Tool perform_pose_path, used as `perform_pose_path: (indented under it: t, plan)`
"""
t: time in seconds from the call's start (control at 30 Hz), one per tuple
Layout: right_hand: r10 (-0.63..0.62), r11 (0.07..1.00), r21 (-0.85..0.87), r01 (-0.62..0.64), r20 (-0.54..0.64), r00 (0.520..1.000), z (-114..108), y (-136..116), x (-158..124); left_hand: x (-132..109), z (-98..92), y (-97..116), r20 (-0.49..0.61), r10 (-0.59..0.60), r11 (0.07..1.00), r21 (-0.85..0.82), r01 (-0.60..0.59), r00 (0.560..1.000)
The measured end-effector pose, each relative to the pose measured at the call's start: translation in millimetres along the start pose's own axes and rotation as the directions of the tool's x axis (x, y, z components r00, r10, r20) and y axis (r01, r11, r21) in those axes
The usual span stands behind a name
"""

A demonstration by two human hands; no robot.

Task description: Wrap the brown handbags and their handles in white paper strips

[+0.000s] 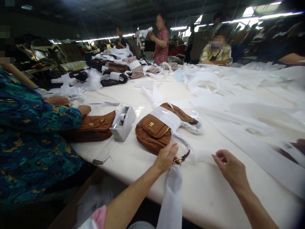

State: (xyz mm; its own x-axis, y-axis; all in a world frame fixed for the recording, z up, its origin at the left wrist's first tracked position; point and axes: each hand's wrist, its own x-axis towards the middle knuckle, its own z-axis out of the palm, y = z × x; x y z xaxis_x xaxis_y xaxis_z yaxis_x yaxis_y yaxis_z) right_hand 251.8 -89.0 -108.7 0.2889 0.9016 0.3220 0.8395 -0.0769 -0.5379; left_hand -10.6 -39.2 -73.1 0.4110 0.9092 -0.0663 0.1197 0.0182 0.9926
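Apparently, strap-wrapping in hand: brown bag [149,128] lies near table's [202,194] near edge. Left hand [164,156]: grip closed at buckle [178,161], seemingly on strap [183,140]. Right hand [230,165]: grip pinching pale strip [202,155]. Next move likely calls for strap steady, strip taut.

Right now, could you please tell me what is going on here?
The person's left hand is by the strap clasp of a brown bag banded in white; the right hand seems to pinch a white strip. Left of a tape dispenser, a co-worker's hand is at another brown bag.
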Motion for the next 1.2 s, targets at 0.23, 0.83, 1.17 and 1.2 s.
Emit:
perform_pose_path:
  t: [0.23,0.83,1.17,1.2]
  plan:
    - [0.023,0.853,-0.508,-0.118,-0.189,0.982,-48,22,12,1,-6.3,2,0.026,-0.035,0.98,-0.197,0.04,0.999]
    - [0.154,0.262,0.813,-0.52,0.497,0.854,48,-116,-22,-56,15.5,-1,-0.309,-0.035,0.999,-0.05,0.021,0.951]
    - [0.122,0.325,0.798,-0.507,0.497,0.859,45,-118,-18,-50,-1.8,7,-0.12,0.162,0.958,0.258,-0.127,0.979]
    - [0.122,0.312,0.801,-0.511,0.5,0.857,45,-120,-17,-49,-5.5,10,-0.097,0.198,0.933,0.325,-0.157,0.975]
